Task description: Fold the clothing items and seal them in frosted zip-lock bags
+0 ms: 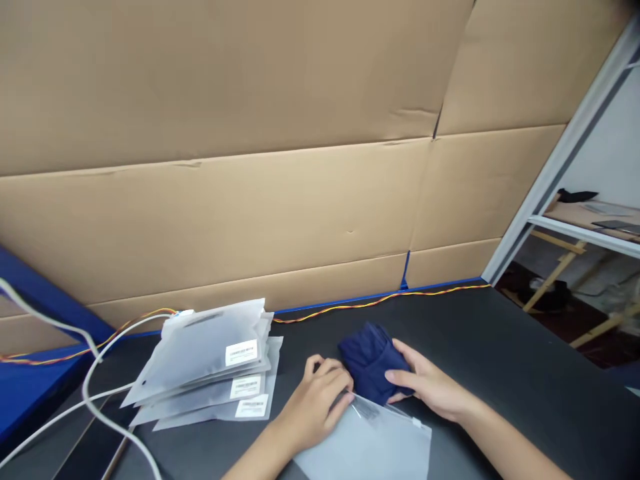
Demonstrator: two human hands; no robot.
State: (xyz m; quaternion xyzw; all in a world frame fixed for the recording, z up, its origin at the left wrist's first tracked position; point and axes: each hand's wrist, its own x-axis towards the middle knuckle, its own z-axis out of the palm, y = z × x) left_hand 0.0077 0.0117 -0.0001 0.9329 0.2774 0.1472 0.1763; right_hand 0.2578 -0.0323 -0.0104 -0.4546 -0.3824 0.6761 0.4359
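Note:
A folded navy blue cloth (369,360) is gripped at its right side by my right hand (430,383), with the thumb on top and fingers behind. Its lower edge meets the opening of a frosted zip bag (375,443), which lies on the black table in front of me. My left hand (320,400) has its fingers curled at the bag's upper left edge, pinching it beside the cloth. A slider shows at the bag's upper right corner.
Several frosted bags with white labels (210,347) are stacked on the black table (500,360) at left. White cables (90,380) curve beside them. A cardboard wall (250,220) stands behind, with a yellow-red wire (350,307) along its base. Metal shelving (590,233) is at right.

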